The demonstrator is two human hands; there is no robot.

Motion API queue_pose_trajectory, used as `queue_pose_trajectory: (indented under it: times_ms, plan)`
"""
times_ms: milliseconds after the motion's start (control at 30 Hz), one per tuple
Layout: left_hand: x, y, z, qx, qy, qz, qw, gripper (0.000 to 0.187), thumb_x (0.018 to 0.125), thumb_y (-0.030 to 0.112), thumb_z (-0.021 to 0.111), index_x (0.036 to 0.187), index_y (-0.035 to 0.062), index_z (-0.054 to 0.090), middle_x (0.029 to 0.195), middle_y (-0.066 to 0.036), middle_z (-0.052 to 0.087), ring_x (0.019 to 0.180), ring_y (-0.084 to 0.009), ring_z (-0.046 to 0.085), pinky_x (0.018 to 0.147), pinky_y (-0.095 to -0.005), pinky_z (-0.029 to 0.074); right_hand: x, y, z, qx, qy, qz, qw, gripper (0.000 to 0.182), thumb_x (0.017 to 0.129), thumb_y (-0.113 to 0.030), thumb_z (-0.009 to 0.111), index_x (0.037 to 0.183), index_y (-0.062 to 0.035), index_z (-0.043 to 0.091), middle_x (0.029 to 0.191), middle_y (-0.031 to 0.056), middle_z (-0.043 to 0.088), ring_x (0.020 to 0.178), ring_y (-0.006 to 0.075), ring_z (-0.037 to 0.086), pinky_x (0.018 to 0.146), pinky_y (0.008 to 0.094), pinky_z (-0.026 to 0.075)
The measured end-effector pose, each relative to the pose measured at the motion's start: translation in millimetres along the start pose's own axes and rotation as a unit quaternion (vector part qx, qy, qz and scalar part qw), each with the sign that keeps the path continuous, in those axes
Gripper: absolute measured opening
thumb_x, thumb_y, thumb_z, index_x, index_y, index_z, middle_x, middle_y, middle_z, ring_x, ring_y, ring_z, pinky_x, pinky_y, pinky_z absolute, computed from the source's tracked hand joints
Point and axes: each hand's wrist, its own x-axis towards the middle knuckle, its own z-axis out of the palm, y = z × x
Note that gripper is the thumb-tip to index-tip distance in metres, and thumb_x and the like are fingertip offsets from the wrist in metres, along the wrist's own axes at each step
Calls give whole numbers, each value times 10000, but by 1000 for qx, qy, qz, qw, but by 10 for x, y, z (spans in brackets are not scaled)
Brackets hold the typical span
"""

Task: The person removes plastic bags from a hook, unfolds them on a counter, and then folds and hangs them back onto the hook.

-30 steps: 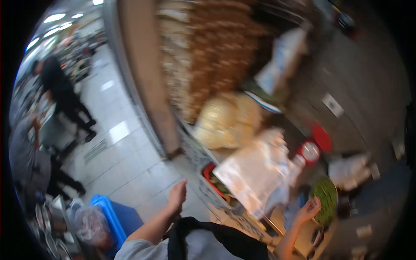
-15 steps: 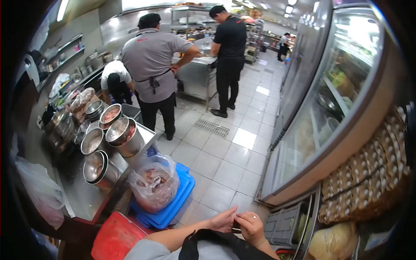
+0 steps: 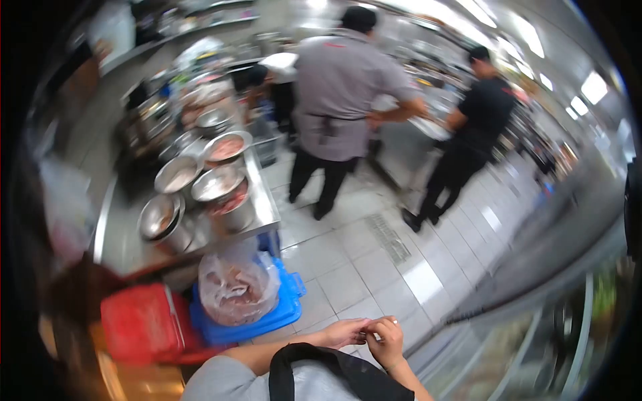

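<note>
My left hand (image 3: pixel 345 332) and my right hand (image 3: pixel 386 341) meet in front of my apron, fingertips touching. The fingers of both are drawn together, and anything small between them is hidden. A ring shows on a finger of my right hand. Nearest to them, to the left, a clear plastic bag (image 3: pixel 239 287) of pinkish-brown food rests on a blue lidded bin (image 3: pixel 290 297). Beside that stands a red container (image 3: pixel 142 321).
Several metal pots (image 3: pixel 231 200) with food stand on a steel counter (image 3: pixel 265 200) at left. A person in a grey shirt (image 3: pixel 344 93) and one in black (image 3: pixel 485 110) stand ahead; another bends behind the counter. A glass-fronted fridge (image 3: pixel 528 354) lines the right.
My view has swung to the right and blurred; people and counter shift rightward in the picture, and the egg trays have left it. My hands stay together, fingertips now closer.
</note>
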Motion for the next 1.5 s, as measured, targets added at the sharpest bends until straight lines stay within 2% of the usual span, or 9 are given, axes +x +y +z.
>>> queue_pose_trajectory:
  times_ms: [200, 267, 467, 633, 800, 967, 1167, 1367, 1500]
  plan:
    - [80, 280, -658, -40, 98, 158, 982, 340, 922, 166, 490, 1222, 8, 474, 1114, -97, 570, 977, -161, 573, 878, -290, 459, 834, 427, 414, 180, -113, 35, 977, 144, 642, 55, 671, 676, -65, 599, 694, 55, 617, 685, 220, 571, 657, 313, 432]
    - [-115, 560, -609, -46, 156, 208, 964, 306, 906, 131, 515, 1176, -12, 508, 1067, -108, 595, 942, -157, 590, 848, -272, 473, 1157, 377, 528, 172, -150, -50, 972, 131, 639, 37, 688, 672, -55, 600, 692, 61, 610, 686, 238, 569, 644, 317, 419]
    - [-262, 676, -572, 19, 237, 240, 941, 267, 861, 91, 580, 1098, -24, 537, 1029, -145, 608, 863, -174, 617, 790, -274, 494, 1426, 612, 543, 219, -250, -56, 941, 128, 628, -11, 733, 712, -54, 647, 726, 66, 603, 695, 218, 570, 648, 309, 434]
    - [-310, 305, -445, 37, 367, 341, 865, 265, 822, 66, 625, 1052, 2, 512, 918, -131, 623, 823, -181, 620, 730, -273, 498, 1651, 501, 739, 265, -410, -160, 858, 114, 649, -6, 723, 726, -52, 652, 747, 73, 603, 727, 232, 579, 644, 317, 452]
    - [-473, -273, -144, 61, 467, 405, 784, 273, 784, 81, 678, 992, 15, 514, 844, -84, 626, 725, -124, 593, 641, -226, 470, 1462, 363, 1119, 373, -605, -122, 693, 138, 627, 13, 756, 714, -38, 661, 727, 62, 620, 704, 166, 594, 619, 267, 470]
    - [-940, -922, 431, -136, 512, 475, 702, 262, 809, 114, 659, 1003, 33, 503, 803, -44, 591, 699, -102, 567, 627, -218, 460, 993, -436, 1337, 441, -731, -31, 519, 123, 655, 60, 729, 726, -13, 659, 758, 62, 608, 695, 135, 568, 647, 234, 446]
    - [-1593, -2228, 695, -158, 465, 615, 617, 320, 839, 354, 608, 978, 70, 556, 840, -19, 568, 769, -104, 557, 715, -247, 442, -19, -1848, 1573, 458, -762, -219, 402, 110, 663, 20, 738, 724, -42, 670, 709, 35, 577, 671, 121, 528, 617, 230, 417]
    - [-2469, -3526, 1137, -220, 518, 707, 428, 222, 873, 249, 571, 949, 41, 575, 834, -29, 585, 775, -113, 560, 698, -233, 453, -1315, -3309, 1796, 425, -774, -381, 274, 117, 685, -16, 737, 715, -56, 631, 722, 23, 535, 632, 102, 514, 555, 216, 410]
    - [-3018, -3921, 1379, -225, 596, 642, 427, 207, 883, 226, 559, 917, 25, 589, 832, -47, 610, 722, -111, 583, 649, -218, 478, -1744, -3897, 1886, 395, -791, -394, 249, 144, 695, -23, 737, 700, -43, 595, 725, 24, 526, 635, 91, 521, 554, 209, 413]
